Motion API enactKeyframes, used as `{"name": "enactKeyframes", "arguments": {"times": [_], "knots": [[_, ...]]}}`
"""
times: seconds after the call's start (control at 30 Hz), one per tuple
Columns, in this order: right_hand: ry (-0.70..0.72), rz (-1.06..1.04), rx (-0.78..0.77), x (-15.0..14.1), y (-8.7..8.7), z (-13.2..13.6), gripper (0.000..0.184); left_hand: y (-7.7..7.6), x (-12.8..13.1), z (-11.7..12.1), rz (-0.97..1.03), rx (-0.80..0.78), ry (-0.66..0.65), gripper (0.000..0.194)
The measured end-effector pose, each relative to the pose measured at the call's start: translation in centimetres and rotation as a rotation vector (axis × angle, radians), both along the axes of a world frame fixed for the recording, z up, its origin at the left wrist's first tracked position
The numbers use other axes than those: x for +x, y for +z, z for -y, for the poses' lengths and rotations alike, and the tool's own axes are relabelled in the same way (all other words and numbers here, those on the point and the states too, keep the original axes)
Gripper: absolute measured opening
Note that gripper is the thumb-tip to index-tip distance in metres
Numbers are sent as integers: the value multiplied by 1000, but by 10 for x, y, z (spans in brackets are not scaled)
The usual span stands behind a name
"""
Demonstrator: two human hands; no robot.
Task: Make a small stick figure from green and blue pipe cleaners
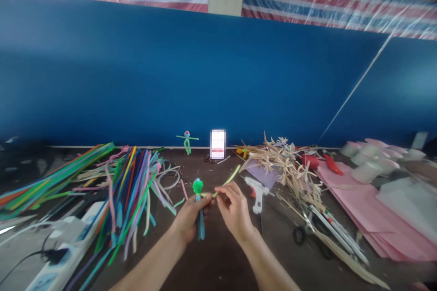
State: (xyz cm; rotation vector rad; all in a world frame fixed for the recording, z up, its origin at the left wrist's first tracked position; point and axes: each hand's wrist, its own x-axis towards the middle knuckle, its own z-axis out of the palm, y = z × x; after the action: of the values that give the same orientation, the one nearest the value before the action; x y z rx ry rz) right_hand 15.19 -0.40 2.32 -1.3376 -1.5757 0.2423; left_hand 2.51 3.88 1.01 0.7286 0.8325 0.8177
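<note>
Low in the middle of the head view, my left hand [190, 214] is closed around a small pipe cleaner figure [198, 187]. Its head is bright green with a light blue top, and blue stems hang below my fingers. My right hand [234, 207] pinches a yellow-green pipe cleaner [233, 174] whose near end runs to the figure at my left fingertips. The far end slants up and away to the right. A finished-looking green pipe cleaner doll [187, 142] with outstretched arms stands against the blue wall.
Many coloured pipe cleaners [128, 191] lie on the left, beside a white power strip [64, 254]. A phone-like lit screen [218, 144] stands at the back. To the right are a glue gun [258, 192], dried straw pieces [283, 159], scissors [300, 235] and pink sheets [355, 209].
</note>
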Motion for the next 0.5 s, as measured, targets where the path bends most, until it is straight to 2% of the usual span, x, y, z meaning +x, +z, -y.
{"name": "enactKeyframes", "arguments": {"times": [0.1,0.2,0.37,0.5], "knots": [[-13,20,0,-1,6,3,20,3,-1,1,-6,56,-10,23],[0,8,-23,-3,11,5,18,3,0,3,-31,182,64,21],[40,-124,-166,-6,9,1,17,1,2,5,-124,400,207,19],[79,-281,-231,-5,5,-4,14,2,2,3,-156,423,242,20]]}}
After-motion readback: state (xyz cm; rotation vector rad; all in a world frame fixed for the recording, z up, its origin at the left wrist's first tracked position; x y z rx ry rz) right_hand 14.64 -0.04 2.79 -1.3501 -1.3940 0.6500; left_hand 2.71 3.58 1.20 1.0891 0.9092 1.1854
